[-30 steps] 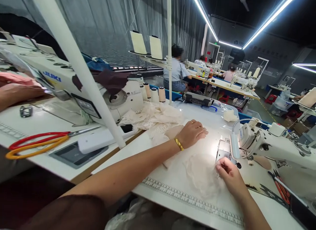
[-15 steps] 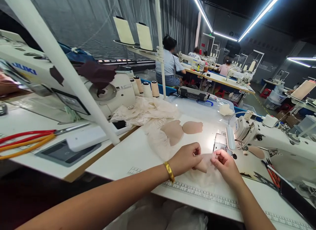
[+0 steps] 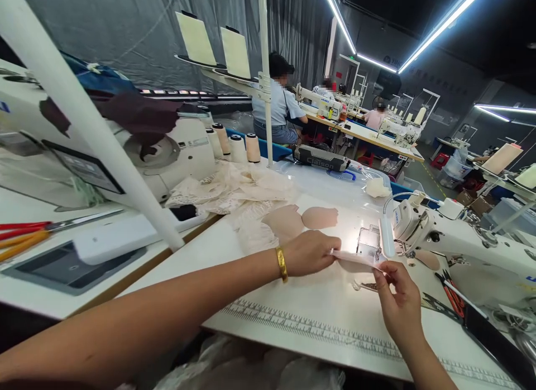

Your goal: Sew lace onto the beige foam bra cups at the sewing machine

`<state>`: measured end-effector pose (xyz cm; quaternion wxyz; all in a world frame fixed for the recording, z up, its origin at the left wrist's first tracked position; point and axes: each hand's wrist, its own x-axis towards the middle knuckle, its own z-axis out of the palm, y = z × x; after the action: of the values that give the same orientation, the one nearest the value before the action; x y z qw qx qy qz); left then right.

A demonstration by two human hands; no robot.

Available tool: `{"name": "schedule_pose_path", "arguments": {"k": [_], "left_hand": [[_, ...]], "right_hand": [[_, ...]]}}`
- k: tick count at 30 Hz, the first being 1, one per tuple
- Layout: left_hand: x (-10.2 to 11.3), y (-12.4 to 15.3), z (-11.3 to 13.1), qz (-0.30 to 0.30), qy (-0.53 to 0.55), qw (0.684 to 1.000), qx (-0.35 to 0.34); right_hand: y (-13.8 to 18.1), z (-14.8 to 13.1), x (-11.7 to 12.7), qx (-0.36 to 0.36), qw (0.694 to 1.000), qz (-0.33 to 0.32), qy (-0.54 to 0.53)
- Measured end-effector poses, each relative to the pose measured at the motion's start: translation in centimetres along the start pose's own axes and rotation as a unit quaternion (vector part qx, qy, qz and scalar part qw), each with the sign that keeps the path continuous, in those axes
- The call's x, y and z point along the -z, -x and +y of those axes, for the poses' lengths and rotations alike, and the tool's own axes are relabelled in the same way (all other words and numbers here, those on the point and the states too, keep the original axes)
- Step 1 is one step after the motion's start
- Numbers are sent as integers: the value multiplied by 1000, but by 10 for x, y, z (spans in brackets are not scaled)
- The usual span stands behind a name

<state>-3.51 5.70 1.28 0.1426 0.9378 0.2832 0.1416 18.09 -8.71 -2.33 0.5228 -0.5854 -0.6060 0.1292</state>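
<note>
Between my hands a small piece of pale pink-beige fabric point(image 3: 355, 260) is stretched out just in front of the sewing machine's needle plate point(image 3: 368, 243). My left hand point(image 3: 316, 251), with a gold bracelet at the wrist, pinches its left end. At the right end, the thumb and fingers of my right hand point(image 3: 397, 292) grip the edge. Two beige cut fabric pieces, one rounded point(image 3: 319, 217) and one larger point(image 3: 285, 221), lie on the table beyond my left hand. The white sewing machine point(image 3: 452, 228) stands to the right, its lamp point(image 3: 387, 236) lit.
Cream lace fabric point(image 3: 234, 186) is heaped behind my left arm, near thread cones point(image 3: 252, 148). Scissors point(image 3: 454, 298) lie at the right; red- and orange-handled tools point(image 3: 25, 233) at the left. A ruler strip point(image 3: 318, 326) runs along the front edge. Co-workers sit farther back.
The fabric has come up closer to the needle plate and is now drawn taut between my hands. The sheer cloth hanging beneath it has left the tabletop. The view has shifted slightly right.
</note>
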Motion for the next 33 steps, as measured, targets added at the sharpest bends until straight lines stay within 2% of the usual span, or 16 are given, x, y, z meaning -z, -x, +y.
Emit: {"name": "schedule_pose_path", "arguments": {"k": [2, 3, 5, 7, 9, 11, 13, 15, 18, 21, 33], "left_hand": [[8, 1, -5, 127, -97, 987, -13], [12, 2, -7, 167, -131, 977, -28], [18, 5, -11, 192, -179, 964, -51], [19, 9, -12, 156, -190, 967, -73], [13, 10, -7, 105, -165, 973, -126], [0, 4, 4, 77, -139, 966, -206], [-17, -9, 16, 76, -144, 946, -280], [-36, -26, 23, 74, -164, 930, -322], [-60, -44, 22, 67, -173, 932, -312], [-73, -45, 16, 88, -160, 940, -287], [-77, -41, 20, 101, -149, 947, -268]], "right_hand": [[-2, 0, -6, 42, 999, 1, 23], [-4, 2, -9, 68, 997, -9, 41], [-10, 13, -13, 139, 983, -54, 106], [-17, 30, -12, 208, 956, -118, 172], [-23, 47, -7, 251, 931, -173, 200], [-27, 59, 2, 261, 924, -201, 196], [-29, 64, 12, 263, 913, -234, 206], [-29, 66, 20, 258, 903, -261, 224], [-29, 67, 29, 253, 904, -245, 242], [-26, 69, 36, 255, 910, -211, 251], [-27, 63, 42, 236, 900, -262, 257]]}}
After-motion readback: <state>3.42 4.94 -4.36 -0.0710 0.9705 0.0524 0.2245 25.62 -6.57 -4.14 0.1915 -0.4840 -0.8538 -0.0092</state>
